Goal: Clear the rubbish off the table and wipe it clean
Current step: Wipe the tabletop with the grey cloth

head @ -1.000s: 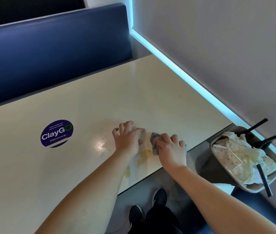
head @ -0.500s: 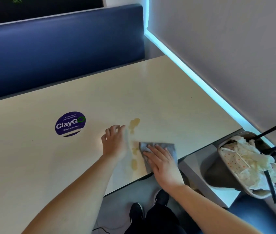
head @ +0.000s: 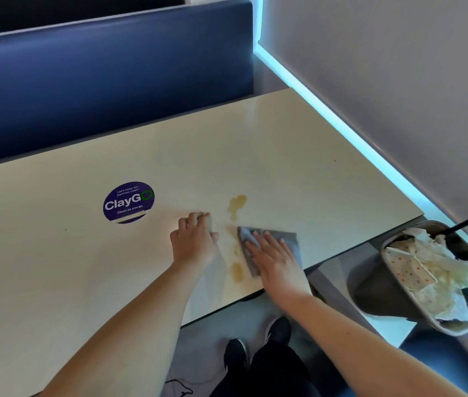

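Right hand (head: 277,263): pressing flat, fingers straight, on grey folded cloth (head: 281,239) w/ nothing pinched.
Left hand (head: 195,239): resting on cream table (head: 284,156), fingers curled under, holding nothing visible.
Spill: yellowish smears (head: 237,203) lying just beyond and left of cloth.
Handling: cloth's looking soft, limp, prob. bunching; palm-down pressure over centre is suiting it best.
Rubbish: sitting in grey tray (head: 393,313), well right of grip.

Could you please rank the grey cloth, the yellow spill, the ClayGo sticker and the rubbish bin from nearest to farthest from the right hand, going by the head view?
1. Grey cloth: directly under the right hand, which presses it flat.
2. Yellow spill: just left of the cloth.
3. ClayGo sticker: farther left, beyond the left hand.
4. Rubbish bin: off the table, to the right; close to the sticker's distance.
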### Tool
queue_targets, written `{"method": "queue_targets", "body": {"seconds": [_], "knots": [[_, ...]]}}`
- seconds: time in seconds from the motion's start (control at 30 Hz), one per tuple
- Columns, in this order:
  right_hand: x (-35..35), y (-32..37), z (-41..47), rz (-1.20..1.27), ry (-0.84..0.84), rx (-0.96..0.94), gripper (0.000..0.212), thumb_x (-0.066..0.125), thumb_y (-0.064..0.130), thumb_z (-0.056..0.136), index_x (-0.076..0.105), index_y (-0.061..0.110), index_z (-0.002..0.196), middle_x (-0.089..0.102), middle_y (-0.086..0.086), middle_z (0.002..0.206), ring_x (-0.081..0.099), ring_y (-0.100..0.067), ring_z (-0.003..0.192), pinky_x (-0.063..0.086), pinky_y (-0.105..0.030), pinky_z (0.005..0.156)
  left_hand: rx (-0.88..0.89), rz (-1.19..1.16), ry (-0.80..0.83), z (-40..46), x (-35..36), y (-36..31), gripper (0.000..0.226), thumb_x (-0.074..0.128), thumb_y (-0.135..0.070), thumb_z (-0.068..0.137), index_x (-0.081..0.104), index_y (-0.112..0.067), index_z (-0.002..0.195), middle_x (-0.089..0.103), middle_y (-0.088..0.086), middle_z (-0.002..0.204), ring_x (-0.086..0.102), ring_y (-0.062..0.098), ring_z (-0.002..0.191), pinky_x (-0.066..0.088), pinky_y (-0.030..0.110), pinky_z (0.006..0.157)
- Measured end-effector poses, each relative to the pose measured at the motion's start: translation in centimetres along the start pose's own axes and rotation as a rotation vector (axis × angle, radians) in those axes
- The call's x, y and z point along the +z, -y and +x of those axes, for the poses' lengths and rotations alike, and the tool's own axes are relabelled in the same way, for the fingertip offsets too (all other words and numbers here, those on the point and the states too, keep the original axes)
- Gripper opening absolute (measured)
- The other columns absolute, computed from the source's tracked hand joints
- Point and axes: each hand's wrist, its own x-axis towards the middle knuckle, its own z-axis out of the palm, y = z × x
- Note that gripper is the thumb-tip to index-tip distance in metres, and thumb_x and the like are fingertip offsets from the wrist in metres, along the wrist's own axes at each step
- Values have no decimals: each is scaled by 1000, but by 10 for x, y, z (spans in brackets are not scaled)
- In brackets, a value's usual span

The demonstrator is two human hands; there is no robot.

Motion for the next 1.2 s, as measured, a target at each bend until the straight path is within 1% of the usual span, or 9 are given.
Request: {"method": "queue_targets", "body": {"seconds": [0.1,0.2,0.37,0.47,0.57,0.67,0.83,1.03,1.2], "knots": [[-9,-7,23,21,2,179,49,30,15,103,32,24,152,21,5,160,9,-17,150,-2,-34,120,8,-29,8,-2,0,3,46,45,-41,97,38,-32,142,31,-13,147,29,18,132,32,34,97],[-10,12,28,137,-69,284,42,32,18,106,42,22,146,29,4,157,16,-16,149,-1,-30,119,22,-54,3,-3,-2,10,45,45,-39,97,40,-34,141,32,-15,147,29,17,132,32,34,97],[4,57,-1,220,52,1,40,33,32,104,54,27,137,44,4,150,29,-13,144,15,-38,121,53,-102,-32,0,-3,19,39,40,-24,100,47,-36,137,39,-16,144,35,18,128,34,33,91],[-3,49,-10,48,153,-127,45,29,47,103,35,41,147,22,16,158,9,-7,148,-5,-29,120,70,-111,-43,0,-2,21,42,38,-19,101,48,-38,137,40,-18,143,36,17,126,35,33,89],[-10,29,8,-37,134,14,49,19,49,101,23,46,150,5,17,161,-4,-8,149,-12,-29,118,88,-101,-51,0,0,25,46,38,-17,100,45,-40,139,39,-20,144,37,15,126,34,31,87],[-1,45,9,-71,96,123,55,21,41,97,31,38,150,18,9,161,7,-15,150,-3,-34,121,94,-100,-50,-2,3,30,51,39,-13,98,43,-39,142,37,-20,146,37,14,127,35,30,89],[4,50,-16,-63,166,-174,47,36,34,99,43,32,145,31,7,157,21,-16,148,11,-37,121,102,-135,-69,-1,1,27,52,41,-9,95,49,-37,138,43,-19,143,40,15,125,39,30,89],[-7,27,40,-56,115,201,61,8,45,96,21,32,154,6,9,162,-1,-17,151,-8,-34,119,76,-126,-84,9,-6,26,37,41,-14,97,62,-35,119,53,-16,124,44,11,112,37,22,75],[-3,30,10,-94,180,-150,48,25,40,103,33,32,150,20,9,160,10,-14,149,3,-35,122,79,-50,-62,24,-17,15,26,41,-18,98,62,-29,106,52,-4,114,46,21,108,34,29,68]]}}
